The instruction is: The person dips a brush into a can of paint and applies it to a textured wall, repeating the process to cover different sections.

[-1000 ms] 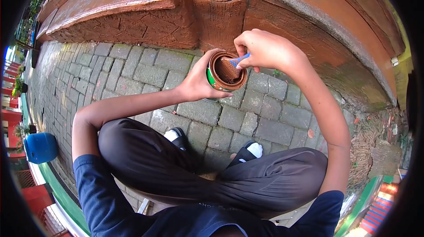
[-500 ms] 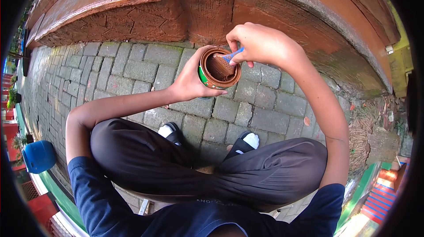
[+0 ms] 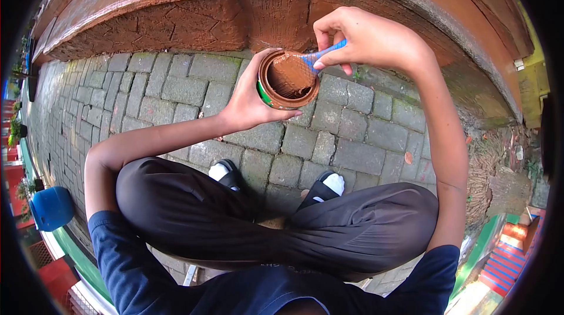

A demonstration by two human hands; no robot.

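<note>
- I am squatting with my knees bending out toward 10 and 2 o'clock, my left foot and right foot showing between them.
- My left hand is reaching in from 8 o'clock, its fingers and thumb spreading round the can, which is sitting at 12 o'clock, above the paving.
- My right hand is coming in from the can's 2 o'clock side, its thumb and fingers pinching the blue handle of the brush.
- I am now drawing the brush higher, and more of its bristles are showing, wearing brown paint; I am judging them well loaded.
- The brush is slanting past the rim at about 1 o'clock, its bristle ends pointing down into the can, so that edge is crowding it most.
- Paving is giving my hands room toward 9 and 3 o'clock.
- Farther on, the brown wall is standing across 12 o'clock, its base limiting forward movement.
- Farther off, a blue barrel is resting toward 10 o'clock.
</note>
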